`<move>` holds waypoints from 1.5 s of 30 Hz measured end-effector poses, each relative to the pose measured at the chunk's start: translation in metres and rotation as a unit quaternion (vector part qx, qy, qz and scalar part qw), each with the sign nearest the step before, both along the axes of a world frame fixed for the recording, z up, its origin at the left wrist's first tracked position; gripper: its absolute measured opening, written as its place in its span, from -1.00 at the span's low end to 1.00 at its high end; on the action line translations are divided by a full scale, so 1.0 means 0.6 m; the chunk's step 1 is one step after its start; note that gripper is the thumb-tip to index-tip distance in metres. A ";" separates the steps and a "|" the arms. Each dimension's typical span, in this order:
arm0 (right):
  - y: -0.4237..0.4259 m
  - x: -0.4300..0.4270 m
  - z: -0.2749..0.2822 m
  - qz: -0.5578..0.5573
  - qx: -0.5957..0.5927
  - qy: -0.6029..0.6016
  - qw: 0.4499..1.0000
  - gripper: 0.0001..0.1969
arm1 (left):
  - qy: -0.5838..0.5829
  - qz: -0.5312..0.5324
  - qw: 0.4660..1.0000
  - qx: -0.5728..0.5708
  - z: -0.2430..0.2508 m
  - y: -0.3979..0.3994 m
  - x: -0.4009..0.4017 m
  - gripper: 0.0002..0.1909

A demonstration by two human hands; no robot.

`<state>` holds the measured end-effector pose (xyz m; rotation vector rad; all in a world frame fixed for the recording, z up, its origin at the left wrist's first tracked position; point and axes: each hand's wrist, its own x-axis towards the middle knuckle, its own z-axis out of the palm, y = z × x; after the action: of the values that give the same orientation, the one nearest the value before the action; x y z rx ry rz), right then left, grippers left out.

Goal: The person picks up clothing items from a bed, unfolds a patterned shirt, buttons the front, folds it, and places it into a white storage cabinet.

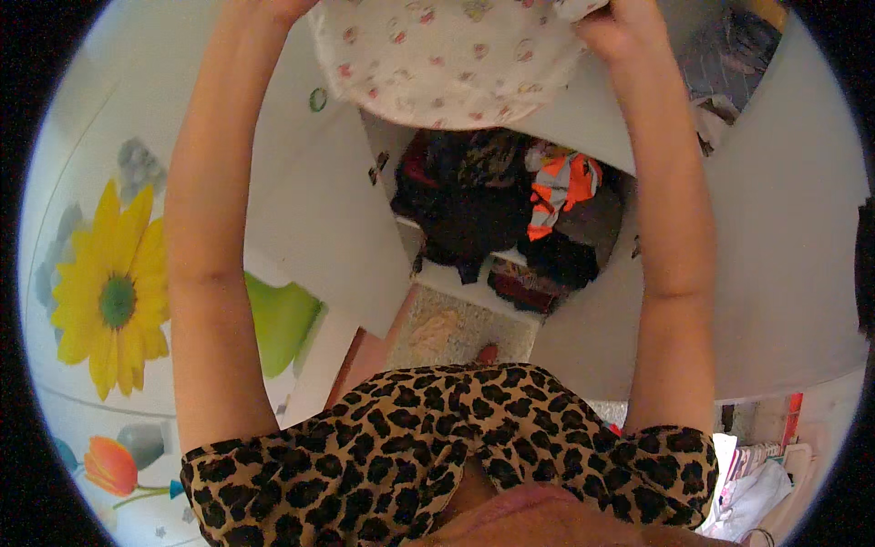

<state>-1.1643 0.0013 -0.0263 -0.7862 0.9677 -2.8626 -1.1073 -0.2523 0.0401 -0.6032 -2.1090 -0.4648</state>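
Note:
A white cloth with a small red and yellow print (437, 61) hangs between my raised arms, its curved lower edge sagging. My right hand (608, 31) grips a bunched part of it at the top right. Only the base of my left hand (290, 8) shows at the top rim, beside the cloth's left edge; its fingers are out of view. Below and behind the cloth is an open wardrobe with dark clothes (472, 212) heaped on its shelf. An orange high-visibility garment with grey bands (564, 188) lies among them.
A pale door panel (328, 198) stands left of the opening, another (772, 260) at right. The left surface bears a yellow flower picture (116, 301). More dark fabric (731, 55) lies upper right. Speckled floor (444, 328) shows below; a white plastic bag (755, 496) sits lower right.

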 end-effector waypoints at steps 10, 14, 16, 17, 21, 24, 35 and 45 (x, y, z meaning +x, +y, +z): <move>0.067 -0.148 0.023 -0.134 0.047 0.069 0.987 -0.72 | -0.341 -0.405 0.765 0.366 0.045 0.010 -0.321 -0.83; 0.076 -0.196 0.012 -0.083 -0.002 0.066 0.994 -0.70 | -0.311 -0.314 0.792 0.421 0.023 0.036 -0.306 -0.77; 0.064 -0.194 0.014 -0.087 -0.014 0.083 0.993 -0.70 | -0.316 -0.287 0.799 0.424 0.034 0.027 -0.288 -0.76; 0.058 -0.195 0.008 -0.101 -0.023 0.095 0.990 -0.69 | -0.329 -0.265 0.799 0.427 0.029 0.023 -0.281 -0.74; 0.008 -0.175 0.040 -0.041 0.012 0.123 0.991 -0.67 | -0.300 -0.174 0.866 0.360 0.098 -0.071 -0.297 -0.75; -0.003 -0.152 0.035 -0.063 -0.016 0.156 0.986 -0.67 | -0.250 -0.058 0.910 0.327 0.118 -0.058 -0.290 -0.81; -0.633 -0.400 -0.335 0.007 0.393 0.367 0.843 -0.66 | -0.236 -0.113 0.904 0.339 -0.144 -0.448 -0.560 -0.72; -1.015 -0.914 -0.490 -0.140 0.424 0.345 0.826 -0.71 | -0.226 -0.161 0.900 0.337 -0.463 -0.986 -1.036 -0.63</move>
<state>-1.7128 -0.6076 -0.3204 -1.6250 2.3272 -1.8404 -1.7290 -0.8441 -0.2374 -0.4515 -2.0643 -1.5733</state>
